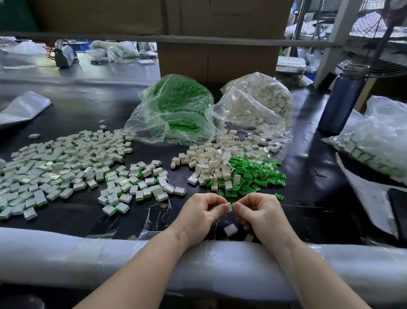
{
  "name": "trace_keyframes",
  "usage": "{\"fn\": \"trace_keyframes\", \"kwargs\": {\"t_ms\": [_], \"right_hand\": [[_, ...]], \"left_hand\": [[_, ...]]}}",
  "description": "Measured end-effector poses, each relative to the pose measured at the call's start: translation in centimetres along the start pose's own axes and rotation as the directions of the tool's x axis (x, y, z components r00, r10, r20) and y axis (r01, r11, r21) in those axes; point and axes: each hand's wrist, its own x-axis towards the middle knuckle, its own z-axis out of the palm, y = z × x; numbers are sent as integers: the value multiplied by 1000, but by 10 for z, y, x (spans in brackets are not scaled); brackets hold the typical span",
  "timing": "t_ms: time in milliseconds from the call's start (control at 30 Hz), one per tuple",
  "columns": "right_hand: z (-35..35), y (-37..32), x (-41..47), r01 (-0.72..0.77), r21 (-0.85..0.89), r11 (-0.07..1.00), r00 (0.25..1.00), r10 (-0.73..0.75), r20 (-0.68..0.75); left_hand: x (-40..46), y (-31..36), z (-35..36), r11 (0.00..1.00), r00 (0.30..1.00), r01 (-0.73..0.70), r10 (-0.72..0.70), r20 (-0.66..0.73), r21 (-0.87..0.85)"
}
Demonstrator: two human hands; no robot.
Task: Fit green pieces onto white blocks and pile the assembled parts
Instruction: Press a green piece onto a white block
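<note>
My left hand pinches a white block near the table's front edge. My right hand meets it from the right and pinches a green piece against the block. Behind my hands lies a heap of loose white blocks with loose green pieces beside it. A wide spread of assembled parts covers the table's left half. Two more white blocks lie just under my hands.
An open clear bag of green pieces and one of white blocks stand behind the heaps. A dark blue bottle stands at the right, near a bag of assembled parts. A foam-wrapped rail edges the black table. Cardboard boxes stand behind.
</note>
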Motion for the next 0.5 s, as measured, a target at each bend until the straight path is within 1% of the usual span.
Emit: {"fn": "trace_keyframes", "kwargs": {"t_ms": [267,500], "right_hand": [[-3,-1,0,-20,-126,992,997,29,71],[-5,-3,-1,-12,-154,988,995,28,100]], "left_hand": [[1,-6,1,994,1000,-20,21,-13,111],[1,-6,3,984,998,-61,64,-17,167]]}}
